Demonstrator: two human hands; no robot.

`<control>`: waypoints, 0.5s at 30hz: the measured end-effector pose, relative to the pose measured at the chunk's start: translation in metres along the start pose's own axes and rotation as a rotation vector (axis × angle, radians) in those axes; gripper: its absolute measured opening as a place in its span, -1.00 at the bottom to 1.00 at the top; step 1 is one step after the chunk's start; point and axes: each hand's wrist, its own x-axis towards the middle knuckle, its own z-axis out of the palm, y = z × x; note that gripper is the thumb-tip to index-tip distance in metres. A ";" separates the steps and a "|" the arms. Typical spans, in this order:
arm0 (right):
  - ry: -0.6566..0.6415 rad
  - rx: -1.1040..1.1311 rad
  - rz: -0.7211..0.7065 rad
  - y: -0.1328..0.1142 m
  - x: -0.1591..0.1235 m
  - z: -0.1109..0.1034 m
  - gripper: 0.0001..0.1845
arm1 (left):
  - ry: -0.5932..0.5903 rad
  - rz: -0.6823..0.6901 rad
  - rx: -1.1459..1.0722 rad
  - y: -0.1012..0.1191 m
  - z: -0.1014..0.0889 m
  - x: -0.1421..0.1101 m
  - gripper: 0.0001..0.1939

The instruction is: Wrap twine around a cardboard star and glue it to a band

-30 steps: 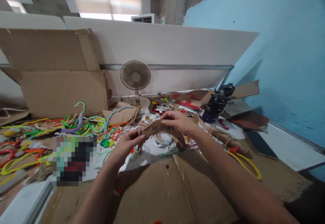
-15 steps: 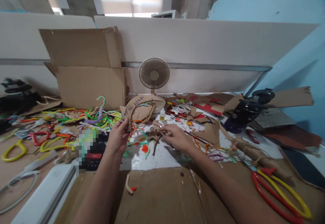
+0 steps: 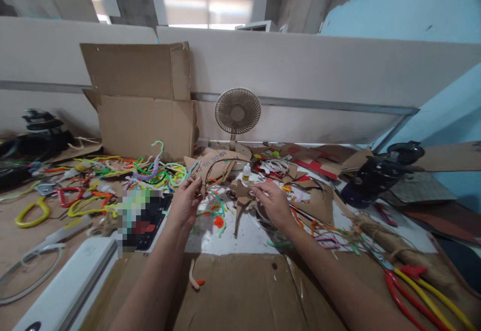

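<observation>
Apart, two bare hands each pinch cut cardboard above a cluttered table.
The left hand [image 3: 187, 200] grips a curved cardboard strip [image 3: 215, 159]; the right [image 3: 273, 202] pinches a star-shaped cardboard piece [image 3: 241, 194].

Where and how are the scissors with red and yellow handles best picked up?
Probably by the long handles, coming from the near right: the scissors lie with their handles toward the person and their blades angled away to the left.

Matt cardboard, glossy plastic.
Curved strip [image 3: 217, 159], star piece [image 3: 242, 194]: matt cardboard. Dark bottle [image 3: 370, 177]: glossy plastic. White tabletop [image 3: 208, 242]: shiny.
</observation>
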 end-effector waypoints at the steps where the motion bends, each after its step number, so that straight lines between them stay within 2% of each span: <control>1: 0.014 0.087 0.067 0.000 0.001 -0.003 -0.65 | 0.000 0.000 0.002 0.000 0.000 0.000 -0.58; 4: 0.024 0.318 0.255 0.001 0.002 -0.008 -0.54 | -0.006 0.000 0.005 -0.003 -0.001 0.001 -0.55; 7: 0.055 0.449 0.358 0.000 0.001 -0.011 -0.50 | -0.014 0.000 0.016 -0.006 -0.002 0.002 -0.54; 15: 0.069 0.516 0.406 -0.010 0.003 -0.025 -0.49 | -0.049 -0.044 0.120 -0.009 -0.005 0.003 -0.62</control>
